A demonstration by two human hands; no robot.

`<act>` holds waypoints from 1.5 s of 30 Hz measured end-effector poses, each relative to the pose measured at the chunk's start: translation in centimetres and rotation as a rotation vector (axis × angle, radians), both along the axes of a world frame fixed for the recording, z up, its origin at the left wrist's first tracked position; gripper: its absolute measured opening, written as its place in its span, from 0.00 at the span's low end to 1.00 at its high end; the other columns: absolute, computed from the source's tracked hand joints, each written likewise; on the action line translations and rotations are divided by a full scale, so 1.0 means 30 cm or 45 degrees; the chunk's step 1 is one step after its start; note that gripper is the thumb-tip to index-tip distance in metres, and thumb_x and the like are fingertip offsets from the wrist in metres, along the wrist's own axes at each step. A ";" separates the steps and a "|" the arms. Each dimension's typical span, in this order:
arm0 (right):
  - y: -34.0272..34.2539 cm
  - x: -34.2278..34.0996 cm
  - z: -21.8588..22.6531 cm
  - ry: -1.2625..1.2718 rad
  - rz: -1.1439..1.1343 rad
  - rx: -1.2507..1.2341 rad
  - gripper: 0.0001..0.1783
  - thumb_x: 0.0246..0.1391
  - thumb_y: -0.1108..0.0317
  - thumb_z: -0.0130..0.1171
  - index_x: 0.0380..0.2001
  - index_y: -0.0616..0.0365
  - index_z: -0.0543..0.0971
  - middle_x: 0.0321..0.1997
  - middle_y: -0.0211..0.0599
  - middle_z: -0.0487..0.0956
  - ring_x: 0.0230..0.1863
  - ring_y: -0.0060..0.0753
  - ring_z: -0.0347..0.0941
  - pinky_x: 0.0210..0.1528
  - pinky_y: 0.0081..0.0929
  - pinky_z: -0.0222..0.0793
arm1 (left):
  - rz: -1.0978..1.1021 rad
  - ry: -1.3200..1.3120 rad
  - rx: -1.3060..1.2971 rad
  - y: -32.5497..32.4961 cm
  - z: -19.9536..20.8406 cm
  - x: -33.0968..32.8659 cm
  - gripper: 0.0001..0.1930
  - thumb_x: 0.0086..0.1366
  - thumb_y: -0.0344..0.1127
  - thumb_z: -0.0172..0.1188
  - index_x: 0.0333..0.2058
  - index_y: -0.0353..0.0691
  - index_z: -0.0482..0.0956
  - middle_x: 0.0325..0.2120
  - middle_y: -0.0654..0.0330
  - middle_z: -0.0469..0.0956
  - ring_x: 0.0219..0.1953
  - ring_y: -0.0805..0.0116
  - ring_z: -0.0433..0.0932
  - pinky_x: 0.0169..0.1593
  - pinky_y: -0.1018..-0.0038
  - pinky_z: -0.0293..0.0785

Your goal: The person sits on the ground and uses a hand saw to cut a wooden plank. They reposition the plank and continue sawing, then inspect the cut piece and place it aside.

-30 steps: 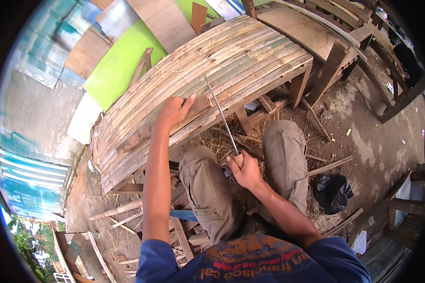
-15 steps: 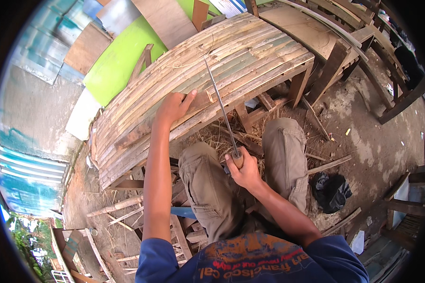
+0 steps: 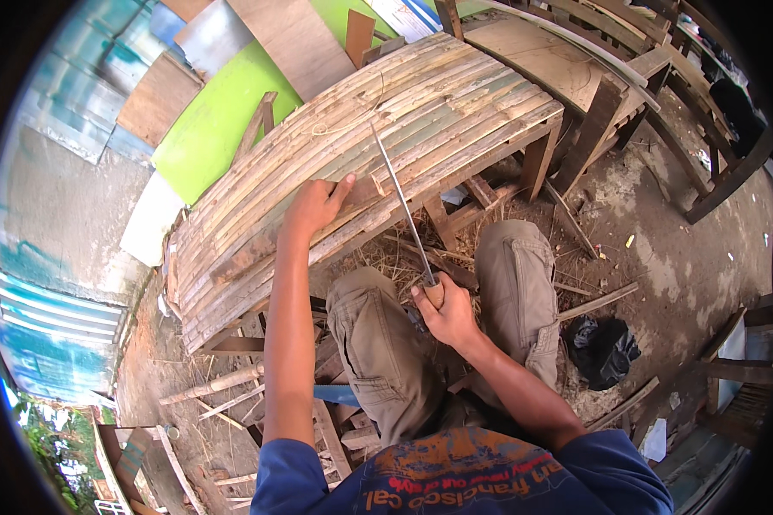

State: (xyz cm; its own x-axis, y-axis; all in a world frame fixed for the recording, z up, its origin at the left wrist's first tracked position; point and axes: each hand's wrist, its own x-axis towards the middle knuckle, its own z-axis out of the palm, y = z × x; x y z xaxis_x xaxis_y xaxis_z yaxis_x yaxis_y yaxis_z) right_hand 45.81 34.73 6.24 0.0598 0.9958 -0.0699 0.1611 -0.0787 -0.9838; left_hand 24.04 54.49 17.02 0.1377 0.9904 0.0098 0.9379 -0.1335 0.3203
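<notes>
My left hand (image 3: 313, 209) grips a brown wooden board (image 3: 365, 190) that lies lengthwise on a slatted wooden bench top (image 3: 455, 77). Its fingers curl over the board and the thumb sticks out to the right. In my right hand (image 3: 451, 316) is the wooden handle of a long, narrow handsaw (image 3: 404, 206). The blade shows edge-on, so its teeth cannot be made out. It slants away from me over the bench's near edge, close by the board's pale right end. I cannot tell whether blade and board touch.
Wood scraps and straw lie under the bench around my knees. A blue blade (image 3: 335, 394) shows beside my left leg. At right are a black plastic bag (image 3: 603, 350) and loose sticks (image 3: 599, 300). Green sheeting (image 3: 223, 124) and plywood panels (image 3: 296, 43) stand beyond the bench.
The handsaw has drawn slightly toward me, its tip now nearer on the bench top. My left hand stays on the board. The whole view has shifted a little.
</notes>
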 end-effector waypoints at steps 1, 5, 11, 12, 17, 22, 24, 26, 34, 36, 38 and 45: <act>0.000 -0.003 -0.002 0.019 -0.023 0.045 0.17 0.59 0.60 0.66 0.33 0.65 0.75 0.24 0.51 0.78 0.27 0.51 0.78 0.33 0.41 0.72 | -0.005 0.007 -0.005 0.000 0.002 0.006 0.45 0.68 0.71 0.48 0.15 0.27 0.74 0.11 0.44 0.68 0.16 0.50 0.68 0.27 0.55 0.67; 0.007 -0.008 -0.111 -0.061 0.066 0.099 0.22 0.61 0.56 0.63 0.40 0.68 0.74 0.24 0.52 0.81 0.26 0.53 0.82 0.32 0.41 0.74 | -0.015 0.047 -0.023 0.018 0.000 0.029 0.45 0.68 0.72 0.49 0.15 0.27 0.74 0.10 0.44 0.68 0.16 0.50 0.68 0.26 0.55 0.67; -0.011 0.000 -0.010 0.158 -0.115 0.124 0.18 0.59 0.59 0.66 0.32 0.64 0.74 0.22 0.45 0.78 0.23 0.39 0.75 0.31 0.37 0.71 | -0.054 0.010 0.052 0.014 -0.016 -0.001 0.45 0.68 0.72 0.48 0.15 0.27 0.74 0.10 0.44 0.68 0.15 0.50 0.68 0.26 0.54 0.67; -0.002 -0.001 -0.019 0.074 -0.115 0.086 0.17 0.59 0.60 0.66 0.32 0.64 0.74 0.21 0.43 0.77 0.23 0.32 0.74 0.30 0.35 0.70 | -0.061 0.028 0.036 0.017 -0.005 0.008 0.45 0.68 0.73 0.48 0.16 0.27 0.75 0.10 0.44 0.68 0.15 0.50 0.68 0.26 0.54 0.67; 0.008 0.003 -0.022 0.020 -0.010 0.079 0.17 0.60 0.60 0.65 0.32 0.64 0.73 0.21 0.43 0.76 0.22 0.29 0.72 0.30 0.35 0.70 | -0.035 0.008 0.068 0.011 -0.004 -0.003 0.44 0.68 0.71 0.49 0.15 0.27 0.75 0.10 0.44 0.67 0.14 0.50 0.68 0.25 0.55 0.66; -0.022 -0.003 -0.035 0.011 -0.036 0.059 0.17 0.59 0.60 0.65 0.35 0.64 0.74 0.24 0.48 0.79 0.27 0.42 0.76 0.33 0.39 0.72 | -0.082 -0.002 0.047 0.001 -0.002 0.015 0.44 0.68 0.70 0.50 0.15 0.28 0.77 0.10 0.43 0.69 0.15 0.48 0.70 0.26 0.55 0.68; -0.019 -0.006 -0.050 -0.106 0.057 -0.041 0.20 0.59 0.57 0.65 0.41 0.66 0.76 0.30 0.58 0.82 0.35 0.62 0.81 0.39 0.45 0.75 | -0.049 0.043 0.046 -0.007 -0.015 0.002 0.43 0.69 0.70 0.50 0.15 0.28 0.77 0.10 0.43 0.69 0.15 0.47 0.71 0.26 0.55 0.69; -0.011 -0.006 -0.027 -0.008 0.025 0.047 0.20 0.58 0.58 0.65 0.40 0.66 0.76 0.30 0.58 0.82 0.36 0.63 0.81 0.39 0.45 0.75 | -0.043 0.058 0.076 0.008 -0.013 -0.011 0.43 0.69 0.70 0.50 0.16 0.28 0.77 0.11 0.42 0.70 0.16 0.46 0.72 0.26 0.55 0.69; -0.032 -0.024 -0.055 -0.035 0.036 -0.058 0.17 0.58 0.59 0.64 0.37 0.65 0.76 0.28 0.56 0.82 0.34 0.62 0.81 0.37 0.44 0.75 | -0.012 0.052 0.053 -0.017 -0.007 0.006 0.43 0.69 0.70 0.49 0.16 0.28 0.77 0.12 0.42 0.70 0.18 0.44 0.73 0.26 0.53 0.68; -0.032 -0.012 -0.014 0.082 0.024 0.024 0.17 0.58 0.60 0.64 0.37 0.64 0.76 0.28 0.55 0.81 0.33 0.59 0.81 0.37 0.43 0.75 | -0.045 0.044 0.083 -0.011 -0.009 -0.002 0.43 0.69 0.70 0.50 0.16 0.28 0.77 0.12 0.41 0.70 0.18 0.44 0.73 0.27 0.53 0.68; -0.041 -0.010 -0.017 0.162 0.008 0.074 0.16 0.57 0.61 0.64 0.36 0.64 0.76 0.26 0.51 0.80 0.30 0.52 0.81 0.37 0.43 0.74 | -0.073 0.039 0.054 -0.011 -0.016 -0.009 0.42 0.68 0.69 0.51 0.17 0.28 0.77 0.13 0.40 0.71 0.19 0.43 0.73 0.28 0.53 0.69; -0.042 -0.017 -0.047 0.092 0.005 0.021 0.16 0.58 0.60 0.64 0.35 0.64 0.76 0.26 0.50 0.80 0.30 0.48 0.80 0.36 0.41 0.73 | -0.029 0.046 0.073 -0.037 0.005 0.017 0.42 0.68 0.69 0.51 0.19 0.28 0.80 0.13 0.40 0.71 0.19 0.43 0.74 0.29 0.53 0.71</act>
